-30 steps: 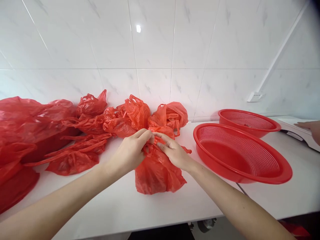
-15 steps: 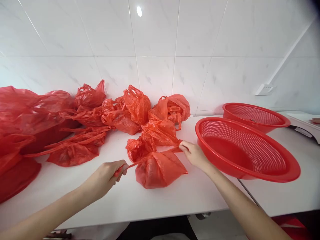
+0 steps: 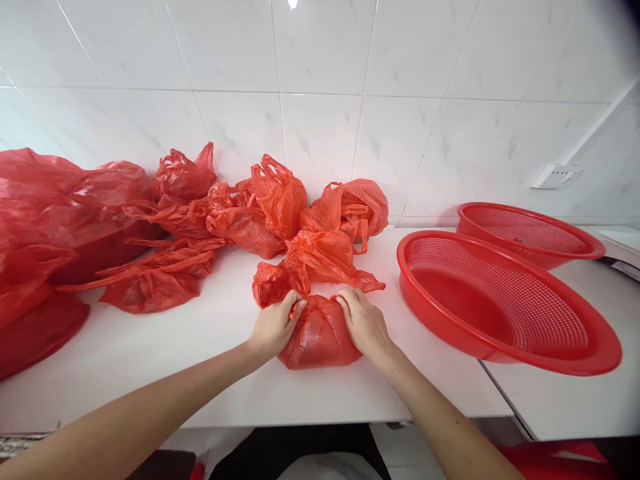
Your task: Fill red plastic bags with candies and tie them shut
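- The bulging red plastic bag sits on the white desk near its front edge, between the person's hands; clock directions here are read around it, with twelve toward the tiled wall.
- The left hand, at nine o'clock, is curled closed, with a bit of the bag's gathered red plastic between thumb and bent fingers.
- The right hand, at three o'clock, is nearly closed, thumb and fingers pinching the bag's upper right edge.
- Just beyond at twelve lies a crumpled red bag; a smaller bunched bag is at eleven, near the left hand.
- An upright bag with loop handles stands between eleven and twelve, near the wall.
- Between nine and ten, well apart, a low bag with long handles rests; larger red bags heap at ten.
- Toward three, the front red perforated basket tilts; the rear red perforated basket is at two.
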`<act>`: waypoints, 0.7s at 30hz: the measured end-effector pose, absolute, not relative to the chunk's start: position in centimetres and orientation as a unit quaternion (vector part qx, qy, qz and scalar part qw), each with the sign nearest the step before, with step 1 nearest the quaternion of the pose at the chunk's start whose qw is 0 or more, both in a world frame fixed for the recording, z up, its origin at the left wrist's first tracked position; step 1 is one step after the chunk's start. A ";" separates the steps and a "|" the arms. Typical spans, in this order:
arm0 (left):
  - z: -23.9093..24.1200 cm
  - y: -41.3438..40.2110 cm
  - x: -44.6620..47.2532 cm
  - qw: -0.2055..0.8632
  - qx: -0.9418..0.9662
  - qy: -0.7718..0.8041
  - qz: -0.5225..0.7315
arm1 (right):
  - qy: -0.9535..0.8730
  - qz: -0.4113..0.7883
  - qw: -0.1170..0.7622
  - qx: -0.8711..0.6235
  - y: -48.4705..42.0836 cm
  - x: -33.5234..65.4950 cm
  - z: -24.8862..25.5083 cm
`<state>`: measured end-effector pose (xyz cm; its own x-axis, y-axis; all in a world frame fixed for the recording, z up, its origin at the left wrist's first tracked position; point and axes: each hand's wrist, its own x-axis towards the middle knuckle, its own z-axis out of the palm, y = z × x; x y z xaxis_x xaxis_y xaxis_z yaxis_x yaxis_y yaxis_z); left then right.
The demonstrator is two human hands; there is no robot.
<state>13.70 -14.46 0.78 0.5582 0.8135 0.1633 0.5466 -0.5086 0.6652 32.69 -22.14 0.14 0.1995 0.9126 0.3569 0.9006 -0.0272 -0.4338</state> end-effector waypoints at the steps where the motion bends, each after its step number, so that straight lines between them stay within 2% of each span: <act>1: 0.8 -14.2 13.6 0.277 0.842 0.406 0.223 | -0.639 0.023 0.283 -0.715 -22.2 33.5 -0.2; 7: 1.6 -13.2 13.8 0.254 0.854 0.413 0.188 | -0.614 0.015 0.172 -0.770 -21.8 37.7 -1.5; 17: 0.0 -9.7 15.5 0.201 0.846 0.490 0.058 | -0.592 -0.012 0.141 -0.793 -20.9 38.2 -2.8; 21: -0.3 -9.4 16.1 0.192 0.840 0.506 0.043 | -0.586 -0.019 0.149 -0.797 -20.9 38.1 -2.9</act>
<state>16.06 -9.43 -0.32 0.4839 0.8667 -0.1216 0.8335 -0.4140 0.3660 38.13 -20.87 -2.90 0.3136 0.9273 0.2045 0.9384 -0.2697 -0.2162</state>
